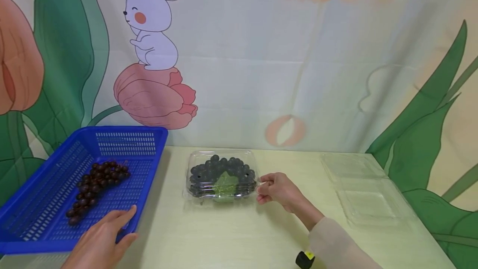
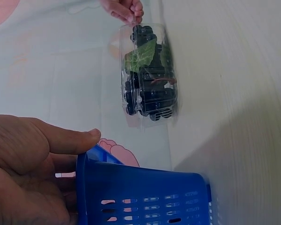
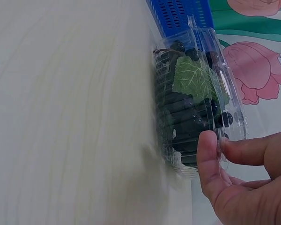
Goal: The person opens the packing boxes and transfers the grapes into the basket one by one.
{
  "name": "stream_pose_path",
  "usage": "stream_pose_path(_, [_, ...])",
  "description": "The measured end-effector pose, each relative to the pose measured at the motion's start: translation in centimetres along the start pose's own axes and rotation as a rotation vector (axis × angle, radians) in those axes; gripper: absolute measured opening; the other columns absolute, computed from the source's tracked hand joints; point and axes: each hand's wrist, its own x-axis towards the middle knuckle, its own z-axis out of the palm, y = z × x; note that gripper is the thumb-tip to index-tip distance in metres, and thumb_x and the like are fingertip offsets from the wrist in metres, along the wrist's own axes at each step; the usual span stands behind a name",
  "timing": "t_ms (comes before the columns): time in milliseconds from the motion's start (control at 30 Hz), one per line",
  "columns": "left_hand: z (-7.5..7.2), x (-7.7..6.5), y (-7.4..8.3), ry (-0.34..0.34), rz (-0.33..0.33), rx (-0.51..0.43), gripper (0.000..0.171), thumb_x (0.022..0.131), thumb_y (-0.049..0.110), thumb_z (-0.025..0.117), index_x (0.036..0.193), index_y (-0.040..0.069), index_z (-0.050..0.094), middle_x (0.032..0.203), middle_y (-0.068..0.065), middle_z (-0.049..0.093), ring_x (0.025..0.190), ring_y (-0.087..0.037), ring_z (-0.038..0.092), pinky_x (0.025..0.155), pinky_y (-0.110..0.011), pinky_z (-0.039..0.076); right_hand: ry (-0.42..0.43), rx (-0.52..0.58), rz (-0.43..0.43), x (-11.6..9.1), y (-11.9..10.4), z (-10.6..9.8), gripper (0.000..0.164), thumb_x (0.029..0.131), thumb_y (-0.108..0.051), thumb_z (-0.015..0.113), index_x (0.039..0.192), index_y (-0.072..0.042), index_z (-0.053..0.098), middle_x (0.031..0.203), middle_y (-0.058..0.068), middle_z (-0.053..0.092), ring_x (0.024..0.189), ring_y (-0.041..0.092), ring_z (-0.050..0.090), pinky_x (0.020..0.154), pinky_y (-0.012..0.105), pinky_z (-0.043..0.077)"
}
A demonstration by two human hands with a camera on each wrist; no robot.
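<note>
A clear plastic clamshell box (image 1: 222, 173) of dark grapes (image 3: 187, 122) sits mid-table with its lid down, and a green leaf (image 1: 225, 185) shows through the front. My right hand (image 1: 278, 192) pinches the box's right edge between thumb and fingers (image 3: 208, 154). On the left, my left hand (image 1: 106, 235) holds the near right corner of a blue plastic basket (image 1: 149, 177), thumb and fingers astride its rim (image 2: 82, 187). Inside the basket lies a bunch of reddish-brown grapes (image 1: 93, 188). Part of the left fingers is hidden behind the rim in the left wrist view.
An unfolded clear plastic clamshell (image 1: 367, 190) lies flat at the table's right side. Close to my right sleeve (image 1: 336, 242) is a small black object (image 1: 304, 260) with a yellow patch. A printed curtain (image 1: 239, 61) hangs along the table's back edge.
</note>
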Motion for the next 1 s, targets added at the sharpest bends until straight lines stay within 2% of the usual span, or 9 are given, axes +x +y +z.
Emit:
stream_pose_path(533, [-0.1,0.2,-0.1,-0.027,-0.018,0.0,0.069,0.096,0.025,0.075,0.149,-0.008,0.047,0.134,-0.037,0.052,0.109,-0.05,0.062,0.081,-0.058,0.055,0.001,0.024,0.006,-1.8,0.4,-1.0,0.049,0.1,0.007,0.06,0.143,0.021,0.042,0.108,0.03,0.067,0.075,0.021,0.071,0.075,0.037,0.062])
stream_pose_path(1000, [-0.1,0.0,0.1,-0.006,0.0,0.014,0.069,0.095,0.025,0.076,0.149,-0.008,0.047,0.134,-0.036,0.053,0.109,-0.05,0.062,0.08,-0.059,0.055,0.004,0.039,0.018,-3.0,1.1,-1.9,0.049,0.1,0.007,0.059,0.143,0.02,0.041,0.108,0.03,0.066,0.076,0.021,0.071,0.075,0.036,0.062])
